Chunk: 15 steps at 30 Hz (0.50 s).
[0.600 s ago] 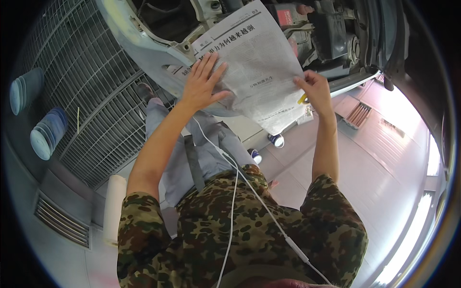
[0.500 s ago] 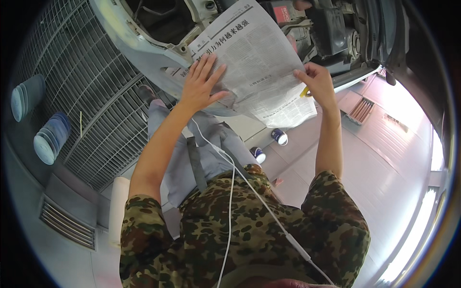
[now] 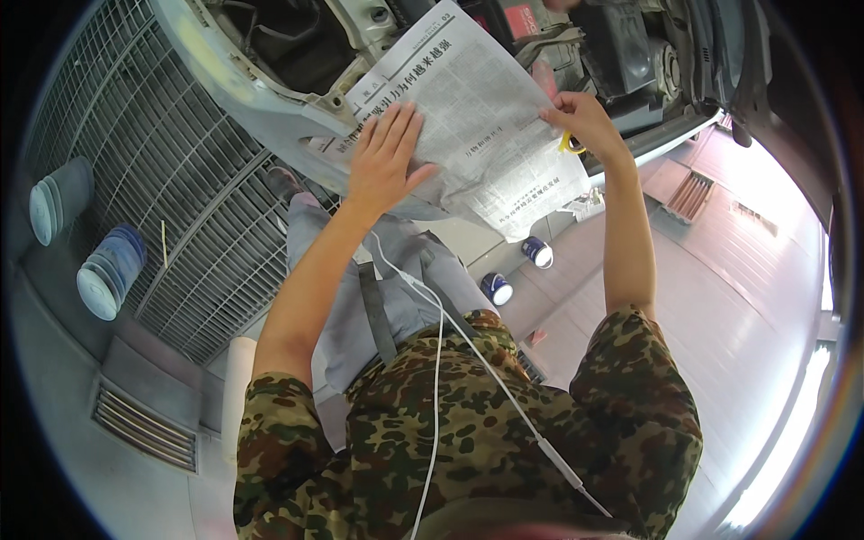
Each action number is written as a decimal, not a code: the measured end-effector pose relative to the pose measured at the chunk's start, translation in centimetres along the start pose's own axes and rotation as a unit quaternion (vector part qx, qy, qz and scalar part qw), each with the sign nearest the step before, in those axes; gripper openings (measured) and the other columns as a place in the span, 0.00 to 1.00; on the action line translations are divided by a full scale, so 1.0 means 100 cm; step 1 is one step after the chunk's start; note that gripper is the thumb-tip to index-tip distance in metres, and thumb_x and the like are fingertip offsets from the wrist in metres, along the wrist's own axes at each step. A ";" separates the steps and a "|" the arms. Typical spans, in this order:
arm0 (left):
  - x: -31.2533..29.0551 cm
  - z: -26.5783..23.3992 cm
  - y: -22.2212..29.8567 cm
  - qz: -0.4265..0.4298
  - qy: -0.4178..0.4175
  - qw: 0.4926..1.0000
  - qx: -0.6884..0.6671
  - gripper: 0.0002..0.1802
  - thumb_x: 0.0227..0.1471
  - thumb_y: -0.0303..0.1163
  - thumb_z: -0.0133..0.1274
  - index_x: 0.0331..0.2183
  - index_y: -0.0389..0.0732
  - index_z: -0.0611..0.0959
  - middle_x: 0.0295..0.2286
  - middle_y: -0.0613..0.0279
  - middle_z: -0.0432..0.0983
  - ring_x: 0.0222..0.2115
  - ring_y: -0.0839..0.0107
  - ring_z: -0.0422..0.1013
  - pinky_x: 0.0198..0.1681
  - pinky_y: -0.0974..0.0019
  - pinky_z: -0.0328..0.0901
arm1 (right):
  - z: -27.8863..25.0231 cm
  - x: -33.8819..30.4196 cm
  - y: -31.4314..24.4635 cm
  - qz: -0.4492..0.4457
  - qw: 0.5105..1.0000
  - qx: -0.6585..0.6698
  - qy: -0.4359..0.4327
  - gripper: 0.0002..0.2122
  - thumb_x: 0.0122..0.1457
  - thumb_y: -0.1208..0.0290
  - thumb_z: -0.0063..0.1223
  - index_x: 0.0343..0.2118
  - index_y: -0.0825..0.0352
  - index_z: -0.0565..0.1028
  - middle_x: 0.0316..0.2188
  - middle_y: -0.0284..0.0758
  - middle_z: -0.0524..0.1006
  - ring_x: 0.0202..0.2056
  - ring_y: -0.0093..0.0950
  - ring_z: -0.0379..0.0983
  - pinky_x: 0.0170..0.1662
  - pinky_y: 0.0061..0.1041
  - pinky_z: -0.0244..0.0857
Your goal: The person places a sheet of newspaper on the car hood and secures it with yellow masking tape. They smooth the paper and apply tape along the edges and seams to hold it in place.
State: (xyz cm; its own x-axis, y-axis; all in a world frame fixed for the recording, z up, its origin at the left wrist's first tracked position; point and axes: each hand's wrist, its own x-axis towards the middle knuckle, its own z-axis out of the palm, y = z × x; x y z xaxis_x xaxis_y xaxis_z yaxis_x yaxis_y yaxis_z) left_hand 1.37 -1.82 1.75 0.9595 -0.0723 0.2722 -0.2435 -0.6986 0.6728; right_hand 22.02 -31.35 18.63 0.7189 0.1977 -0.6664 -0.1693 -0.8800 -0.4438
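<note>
A sheet of newspaper point(image 3: 468, 117) lies over the front corner of a car body with an open engine bay. On its left part my left hand point(image 3: 385, 162) rests flat, fingers stretched out and thumb apart. My right hand point(image 3: 580, 121) pinches the paper's right edge between thumb and fingers. Just below those fingers is a yellow roll of tape point(image 3: 572, 143), partly hidden; whether the hand grips it is unclear. The sheet's lower part hangs past the car's edge, slightly creased.
Behind the paper are the grey fender point(image 3: 270, 117) and engine parts point(image 3: 621, 54). Two paint cans point(image 3: 496, 289) stand on the floor below. Stacked lidded tubs point(image 3: 112, 270) sit by a floor grating point(image 3: 207, 225) at left. A white cable point(image 3: 436, 360) hangs down my front.
My right hand has moved up along the newspaper's right edge. My left hand's fingers have drawn closer together on the sheet. The whole view has shifted slightly.
</note>
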 end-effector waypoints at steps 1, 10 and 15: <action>0.004 -0.001 -0.001 0.004 -0.002 1.000 -0.001 0.47 0.54 0.57 0.63 0.66 0.39 0.73 0.69 0.53 0.62 0.70 0.54 0.58 0.71 0.47 0.51 | 0.002 0.002 -0.001 -0.017 1.000 -0.008 0.007 0.14 0.61 0.61 0.68 0.32 0.71 0.83 0.23 0.26 0.77 0.27 0.15 0.69 0.31 0.22 0.62; 0.016 -0.006 0.002 -0.020 -0.009 1.000 0.005 0.44 0.58 0.55 0.59 0.66 0.37 0.72 0.69 0.48 0.61 0.71 0.52 0.57 0.73 0.48 0.52 | 0.090 -0.052 -0.078 -0.054 0.969 0.243 0.000 0.11 0.64 0.75 0.64 0.49 0.69 0.80 0.37 0.28 0.78 0.39 0.16 0.73 0.44 0.17 0.71; 0.017 -0.009 -0.005 -0.004 -0.006 1.000 0.003 0.37 0.62 0.46 0.55 0.64 0.33 0.72 0.68 0.48 0.63 0.71 0.53 0.57 0.73 0.50 0.52 | 0.156 -0.056 -0.096 -0.070 0.942 0.304 -0.121 0.17 0.63 0.82 0.62 0.55 0.73 0.77 0.47 0.32 0.78 0.47 0.19 0.75 0.52 0.21 0.72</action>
State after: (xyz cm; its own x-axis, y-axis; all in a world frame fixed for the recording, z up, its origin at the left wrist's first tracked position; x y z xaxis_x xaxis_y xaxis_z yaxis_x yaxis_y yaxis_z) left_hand 2.99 -0.96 2.45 0.9629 -0.0751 0.2592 -0.2354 -0.7036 0.6705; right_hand 9.11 -17.25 17.24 0.6001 0.4514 -0.6604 -0.4921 -0.4425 -0.7497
